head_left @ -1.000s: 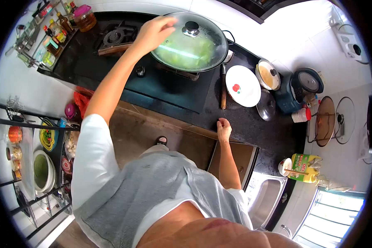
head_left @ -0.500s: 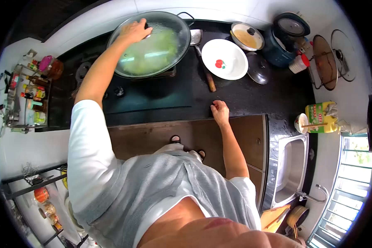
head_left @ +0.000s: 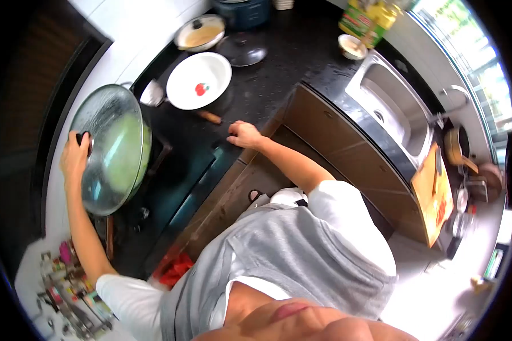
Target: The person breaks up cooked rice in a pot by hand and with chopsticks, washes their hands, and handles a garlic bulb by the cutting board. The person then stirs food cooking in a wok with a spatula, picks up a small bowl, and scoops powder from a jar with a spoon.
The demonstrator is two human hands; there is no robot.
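Note:
My left hand (head_left: 75,156) is closed around the dark knob of a large glass lid (head_left: 99,187). The lid looks tilted and shifted toward the left over a wok (head_left: 148,149). Green food shows, partly through the glass. My right hand (head_left: 244,135) is at the counter's front edge with its fingers curled in, nothing visible in them. Near it lies the wooden handle of a spatula (head_left: 210,117), whose metal head (head_left: 152,94) is by the wok. A white bowl (head_left: 182,85) with a red cherry print stands above the handle.
Behind the bowl are a lidded pot (head_left: 203,35) with tan contents, a loose pot lid (head_left: 242,50) and a blue cooker (head_left: 242,14). To the right are a small bowl (head_left: 352,47), a yellow oil jug (head_left: 381,25), a sink (head_left: 395,108) and a cutting board (head_left: 432,193).
The glass lid has tilted up from the wok and moved left with my left hand. The view has turned right, bringing the sink and cutting board further in. My right hand stays by the counter edge.

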